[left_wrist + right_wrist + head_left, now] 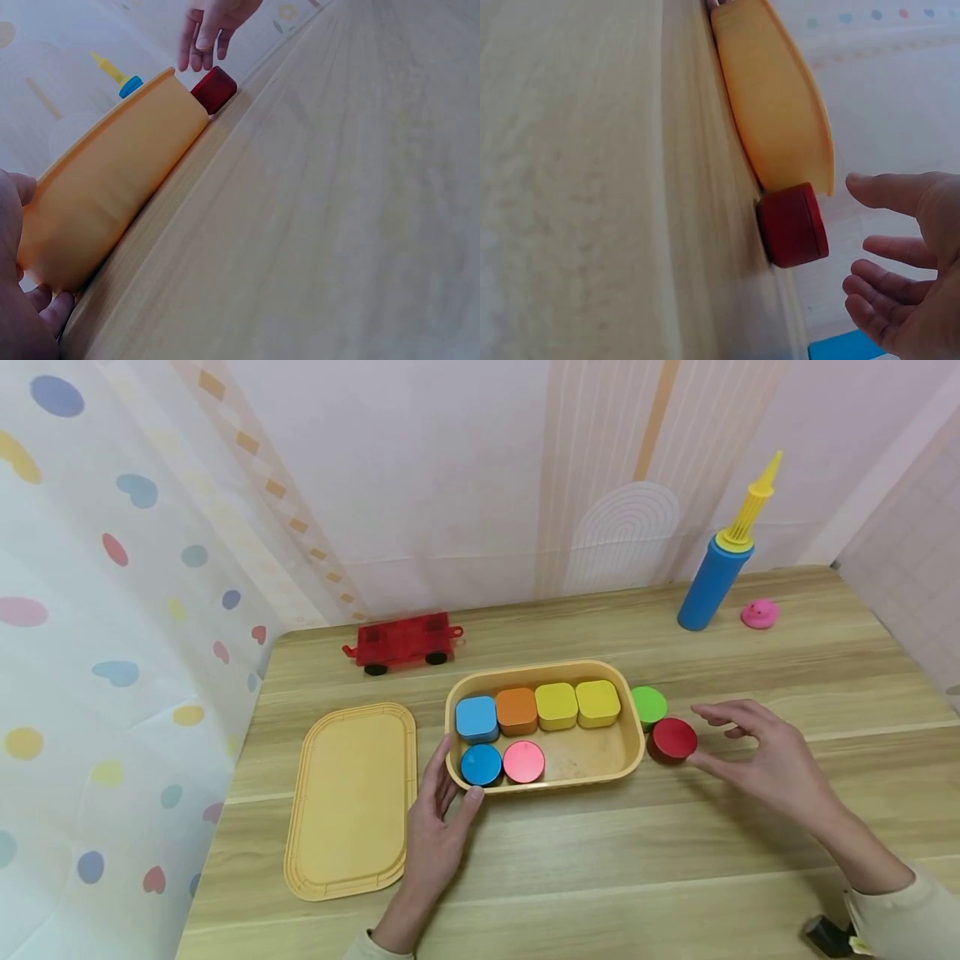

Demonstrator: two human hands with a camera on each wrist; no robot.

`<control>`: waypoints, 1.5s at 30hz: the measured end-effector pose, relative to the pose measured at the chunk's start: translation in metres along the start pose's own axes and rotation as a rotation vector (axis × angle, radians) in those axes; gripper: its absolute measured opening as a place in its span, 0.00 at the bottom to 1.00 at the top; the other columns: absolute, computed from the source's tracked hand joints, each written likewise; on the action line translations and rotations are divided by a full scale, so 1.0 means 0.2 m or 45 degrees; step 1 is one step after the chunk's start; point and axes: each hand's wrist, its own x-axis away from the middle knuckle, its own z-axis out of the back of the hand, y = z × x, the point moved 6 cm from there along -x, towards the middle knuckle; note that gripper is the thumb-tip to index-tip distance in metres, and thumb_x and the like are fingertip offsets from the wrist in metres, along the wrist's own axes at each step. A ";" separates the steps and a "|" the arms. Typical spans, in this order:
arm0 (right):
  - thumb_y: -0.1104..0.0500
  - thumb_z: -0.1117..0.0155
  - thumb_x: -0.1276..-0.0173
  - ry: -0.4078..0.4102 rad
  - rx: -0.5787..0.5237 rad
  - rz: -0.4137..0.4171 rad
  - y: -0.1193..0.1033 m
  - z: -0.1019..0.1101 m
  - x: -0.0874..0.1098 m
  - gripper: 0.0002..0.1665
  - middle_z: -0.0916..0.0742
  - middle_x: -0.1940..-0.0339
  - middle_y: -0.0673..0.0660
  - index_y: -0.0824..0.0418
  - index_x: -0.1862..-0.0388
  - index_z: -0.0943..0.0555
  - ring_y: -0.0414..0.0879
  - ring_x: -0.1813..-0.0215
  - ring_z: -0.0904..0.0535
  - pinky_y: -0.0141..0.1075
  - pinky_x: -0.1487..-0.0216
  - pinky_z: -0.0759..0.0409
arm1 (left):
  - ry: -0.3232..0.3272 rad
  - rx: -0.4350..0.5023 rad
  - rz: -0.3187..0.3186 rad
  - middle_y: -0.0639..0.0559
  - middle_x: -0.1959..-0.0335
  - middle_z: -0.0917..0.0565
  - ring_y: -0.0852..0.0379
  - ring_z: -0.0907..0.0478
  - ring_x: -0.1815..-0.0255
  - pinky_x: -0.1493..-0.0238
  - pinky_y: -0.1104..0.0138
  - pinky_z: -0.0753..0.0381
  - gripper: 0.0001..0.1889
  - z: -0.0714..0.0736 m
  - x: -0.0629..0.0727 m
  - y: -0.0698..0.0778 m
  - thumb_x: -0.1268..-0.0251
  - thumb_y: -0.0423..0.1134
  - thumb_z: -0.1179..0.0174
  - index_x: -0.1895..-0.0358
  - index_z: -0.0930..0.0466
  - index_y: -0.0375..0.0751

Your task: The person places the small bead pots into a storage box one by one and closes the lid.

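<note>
A yellow-orange plastic tub (592, 772) holds light blue, orange and two yellow rounded-square blocks (557, 705) in its back row. In front of these sit a blue round block (481, 764) and a pink one (523, 762). My left hand (437, 835) grips the tub's front left corner, its thumb at the near rim. Just outside the tub's right end stand a red round block (674, 739) and a green round block (649, 705), which the rim partly hides. My right hand (765, 764) is beside the red block, thumb and fingers spread apart with nothing between them.
A flat yellow lid (352, 802) lies left of the tub. Behind are a red toy wagon (405, 642), a blue and yellow hand pump (714, 581) standing upright, and a pink toy duck (761, 613). A black object (825, 935) lies by the right sleeve.
</note>
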 end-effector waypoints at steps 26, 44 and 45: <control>0.60 0.09 0.39 -0.191 -0.034 -0.111 0.05 -0.12 -0.03 0.38 0.12 0.40 0.67 0.68 0.33 0.15 0.60 0.46 0.13 0.17 0.50 0.21 | 0.007 0.004 0.035 0.48 0.12 0.34 0.44 0.32 0.15 0.23 0.73 0.28 0.41 0.00 0.00 -0.01 0.19 0.36 0.31 0.10 0.40 0.49; 0.63 0.10 0.40 -0.158 -0.036 -0.100 0.04 -0.05 -0.03 0.33 0.09 0.45 0.65 0.69 0.38 0.14 0.33 0.53 0.16 0.18 0.53 0.17 | 0.005 0.014 0.010 0.47 0.12 0.35 0.42 0.31 0.15 0.24 0.74 0.29 0.41 0.00 0.00 0.00 0.20 0.34 0.31 0.10 0.39 0.49; 0.63 0.10 0.41 -0.153 -0.038 -0.092 0.03 -0.03 -0.03 0.33 0.09 0.45 0.65 0.69 0.38 0.14 0.30 0.53 0.17 0.18 0.53 0.17 | 0.005 0.010 0.012 0.47 0.12 0.35 0.42 0.31 0.15 0.24 0.75 0.28 0.41 0.00 0.00 0.00 0.20 0.35 0.31 0.10 0.39 0.49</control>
